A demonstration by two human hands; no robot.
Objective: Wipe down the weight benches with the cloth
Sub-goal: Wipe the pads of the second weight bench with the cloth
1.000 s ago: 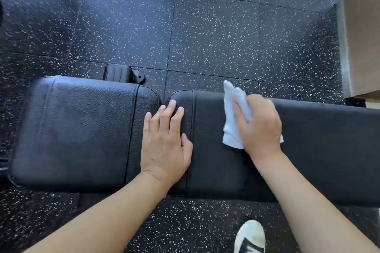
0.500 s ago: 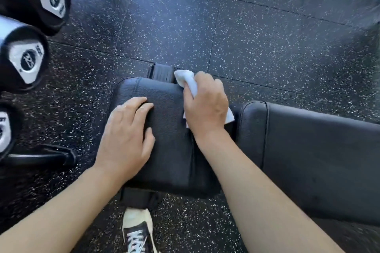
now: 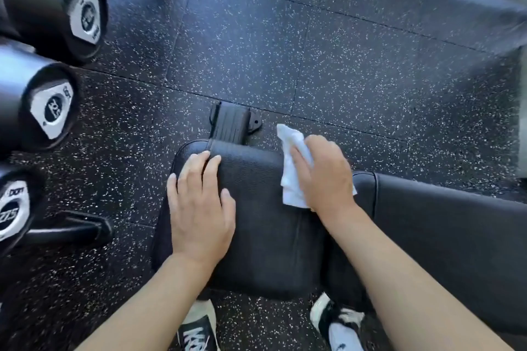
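Observation:
A black padded weight bench lies across the lower frame, its short seat pad (image 3: 265, 231) on the left and the long back pad (image 3: 456, 236) running off to the right. My left hand (image 3: 199, 208) rests flat on the seat pad's left part, fingers straight. My right hand (image 3: 325, 177) presses a white cloth (image 3: 291, 179) onto the seat pad's far right corner, near the gap between the pads. The cloth sticks out beyond my fingers over the bench's far edge.
Black dumbbell ends (image 3: 54, 111) on a rack crowd the left side. The bench's black foot (image 3: 231, 122) pokes out behind the seat. Speckled rubber floor (image 3: 342, 71) stretches beyond. My two shoes (image 3: 196, 330) stand under the bench's near edge.
My right hand has slid the cloth rightward along the seat pad's far edge toward the gap. My left hand stays flat on the seat pad's left part. The view has shifted.

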